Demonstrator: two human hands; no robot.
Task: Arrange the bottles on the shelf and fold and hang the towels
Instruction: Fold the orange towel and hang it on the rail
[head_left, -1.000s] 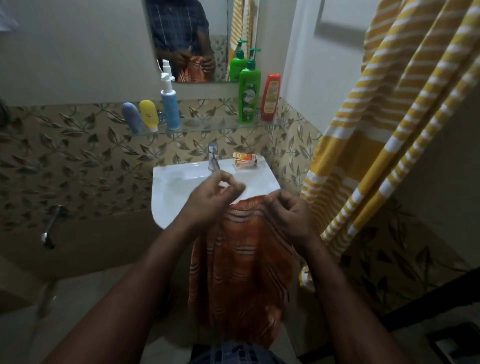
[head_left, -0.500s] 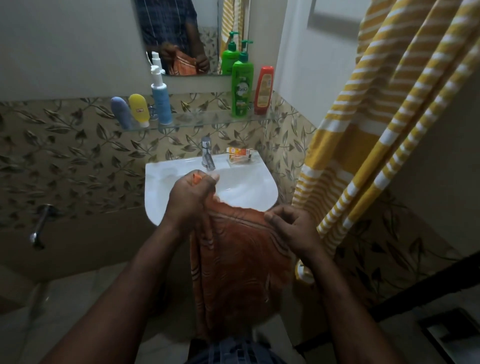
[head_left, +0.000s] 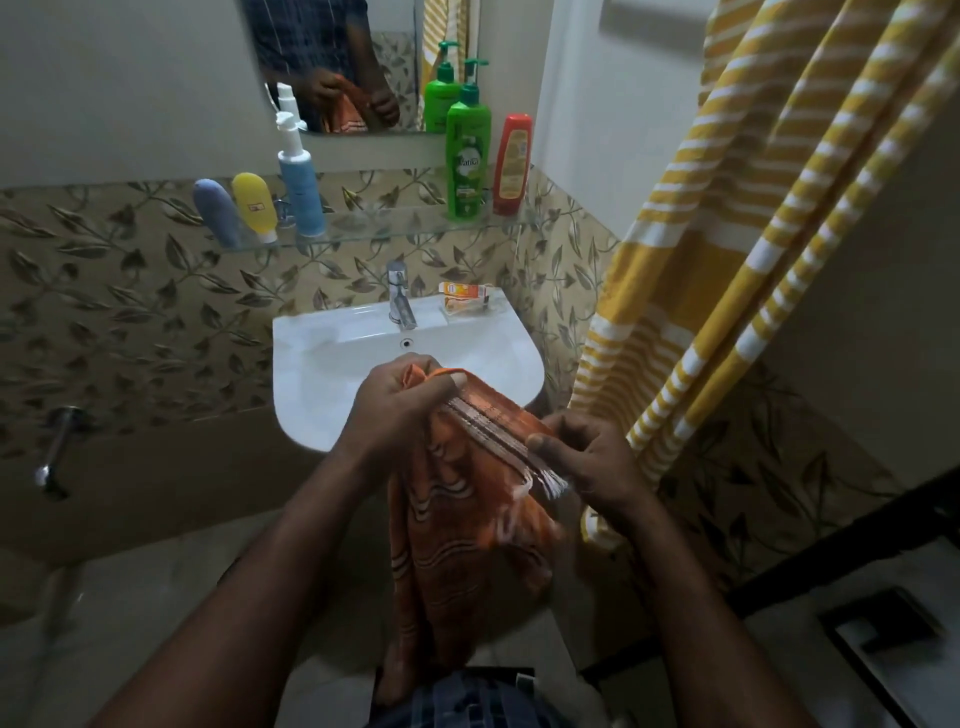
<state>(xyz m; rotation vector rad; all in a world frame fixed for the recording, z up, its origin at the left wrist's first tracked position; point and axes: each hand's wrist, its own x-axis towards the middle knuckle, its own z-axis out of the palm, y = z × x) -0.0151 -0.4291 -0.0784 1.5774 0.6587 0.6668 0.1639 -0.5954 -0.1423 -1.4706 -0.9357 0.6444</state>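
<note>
The left hand (head_left: 400, 400) pinches one corner of the orange towel (head_left: 457, 540) and the right hand (head_left: 587, 457) pinches its striped edge; the cloth hangs lengthwise toward 6 o'clock. At 12 o'clock sits the sink (head_left: 311, 358), bottles on the shelf (head_left: 395, 228) above, and a yellow striped towel (head_left: 727, 234) hangs at 2 o'clock.

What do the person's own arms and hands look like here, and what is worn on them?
Both forearms are bare, with no sleeves in view. The left hand and right hand wear no gloves, and no rings, watch or bracelets are visible. Lighting is dim, so finer details cannot be told.
</note>
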